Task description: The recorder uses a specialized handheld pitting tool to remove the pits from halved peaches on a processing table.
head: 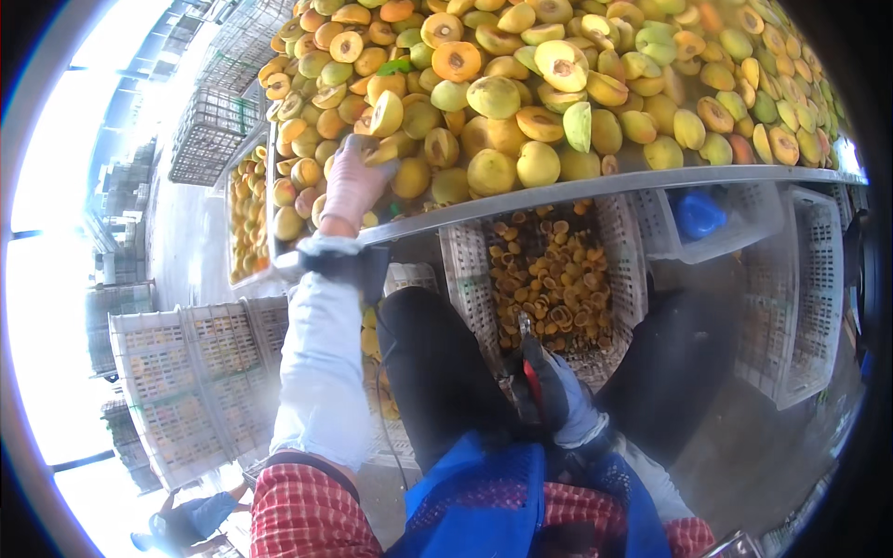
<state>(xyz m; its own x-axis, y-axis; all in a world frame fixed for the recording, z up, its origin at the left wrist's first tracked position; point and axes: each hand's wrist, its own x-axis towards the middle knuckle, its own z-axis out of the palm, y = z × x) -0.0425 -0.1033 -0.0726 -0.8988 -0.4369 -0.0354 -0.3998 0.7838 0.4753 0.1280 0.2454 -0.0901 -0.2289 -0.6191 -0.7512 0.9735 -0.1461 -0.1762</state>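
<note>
A heap of yellow peaches (493,97), many cut in half with the stone showing, covers the metal-edged table (530,190) before me. At the heap's near left edge, my gloved left hand (357,174) has its fingers around a yellow peach half (381,151), partly hidden by the hand. My gloved right hand (551,387) is low between my knees, shut on a red-handled hand tool (532,380). The tool's metal tip (524,323) points away from me, over a plastic crate (466,282). Inside that crate lie many hollowed peach pieces (558,279).
White plastic crates (185,380) stand to the left, more crates (795,300) to the right. A blue object (700,213) sits in a bin below the table. Peaches fill another container (248,216) beyond the table's left end. A person (188,519) is at the lower left.
</note>
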